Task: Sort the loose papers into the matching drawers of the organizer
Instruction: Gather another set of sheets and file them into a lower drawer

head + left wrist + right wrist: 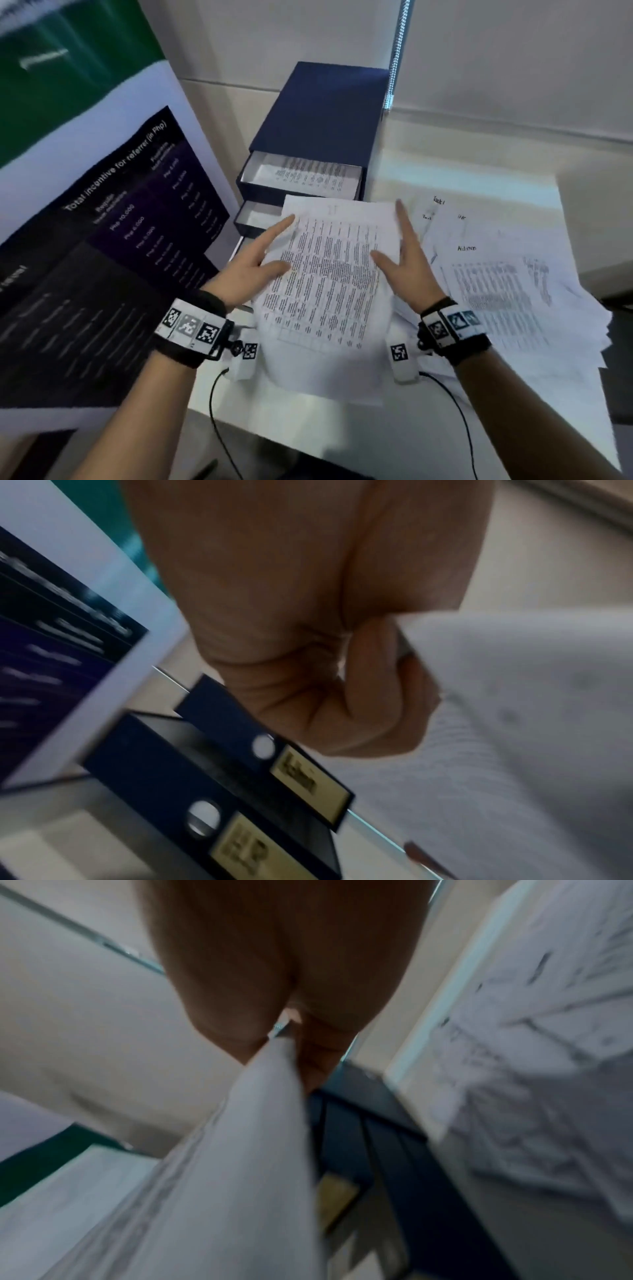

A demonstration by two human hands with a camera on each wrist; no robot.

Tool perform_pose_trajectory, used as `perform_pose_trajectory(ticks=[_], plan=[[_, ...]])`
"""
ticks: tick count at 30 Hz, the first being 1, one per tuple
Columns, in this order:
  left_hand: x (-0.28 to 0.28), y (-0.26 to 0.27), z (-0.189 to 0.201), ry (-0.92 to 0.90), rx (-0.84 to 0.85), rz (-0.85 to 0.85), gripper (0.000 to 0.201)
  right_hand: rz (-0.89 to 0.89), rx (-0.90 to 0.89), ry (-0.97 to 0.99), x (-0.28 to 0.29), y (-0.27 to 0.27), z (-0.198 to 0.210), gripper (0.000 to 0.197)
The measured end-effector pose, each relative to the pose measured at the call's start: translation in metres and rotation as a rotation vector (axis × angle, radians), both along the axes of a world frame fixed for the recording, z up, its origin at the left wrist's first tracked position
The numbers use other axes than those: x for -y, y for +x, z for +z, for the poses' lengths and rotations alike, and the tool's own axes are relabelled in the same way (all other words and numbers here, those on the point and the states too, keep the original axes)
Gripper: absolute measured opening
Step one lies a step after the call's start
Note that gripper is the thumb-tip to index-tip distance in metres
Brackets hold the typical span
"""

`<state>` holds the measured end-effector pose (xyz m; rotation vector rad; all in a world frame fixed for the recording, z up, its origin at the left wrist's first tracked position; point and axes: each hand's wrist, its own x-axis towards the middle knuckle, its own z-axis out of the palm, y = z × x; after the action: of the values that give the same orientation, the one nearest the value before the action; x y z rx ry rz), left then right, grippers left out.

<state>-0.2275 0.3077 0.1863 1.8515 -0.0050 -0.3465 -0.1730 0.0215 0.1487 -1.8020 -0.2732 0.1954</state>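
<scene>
I hold a printed sheet [329, 274] in the air between both hands, in front of the navy drawer organizer [325, 113]. My left hand [260, 257] pinches its left edge, thumb on top and fingers curled beneath [369, 696]. My right hand [407, 263] pinches the right edge, thumb on top, index finger pointing away. The top drawer [250, 171] is pulled out with a printed page inside. The second drawer [253, 217] is also out, partly hidden by the sheet. In the left wrist view, drawer fronts carry labels reading Admin [308, 780] and HR [250, 850].
A spread pile of loose printed papers [507, 281] covers the white table [308, 428] on the right. A large poster board [102, 240] leans close on the left, beside the organizer. A black cable [215, 411] runs over the table's near edge.
</scene>
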Motion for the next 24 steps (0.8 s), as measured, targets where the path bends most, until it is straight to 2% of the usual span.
perform_pose_trajectory(ticks=[2, 4, 7, 10, 13, 15, 17, 20, 22, 24], plan=[[-0.037, -0.02, -0.002, 0.013, -0.122, 0.068, 0.053, 0.085, -0.044, -0.094, -0.04, -0.014, -0.013, 0.053], [-0.066, -0.039, -0.005, -0.019, -0.268, 0.137, 0.044, 0.148, -0.211, -0.105, -0.072, -0.029, -0.036, 0.04], [-0.093, -0.064, -0.015, -0.02, -0.29, 0.174, 0.037, 0.157, -0.45, -0.047, -0.106, -0.047, -0.058, 0.037], [-0.108, -0.075, -0.042, -0.021, -0.276, 0.205, 0.03, 0.002, -0.624, 0.051, -0.117, -0.045, -0.066, 0.036], [-0.112, -0.076, -0.071, 0.027, -0.259, 0.203, 0.031, -0.157, -0.553, -0.004, -0.114, -0.03, -0.071, 0.023], [-0.111, -0.068, -0.086, 0.118, -0.189, 0.242, 0.036, -0.166, -0.563, 0.012, -0.11, -0.029, -0.065, 0.014], [-0.106, -0.059, -0.093, 0.171, -0.122, 0.319, 0.04, -0.042, -0.672, 0.046, -0.11, -0.04, -0.055, 0.014], [-0.094, -0.044, -0.099, 0.165, -0.08, 0.419, 0.041, 0.189, -0.828, 0.039, -0.106, -0.055, -0.053, 0.027], [-0.087, -0.032, -0.103, 0.143, -0.156, 0.49, 0.044, 0.109, -0.814, 0.09, -0.106, -0.052, -0.059, 0.03], [-0.083, -0.022, -0.106, 0.059, -0.282, 0.541, 0.04, -0.088, -0.752, 0.136, -0.11, -0.04, -0.064, 0.027]])
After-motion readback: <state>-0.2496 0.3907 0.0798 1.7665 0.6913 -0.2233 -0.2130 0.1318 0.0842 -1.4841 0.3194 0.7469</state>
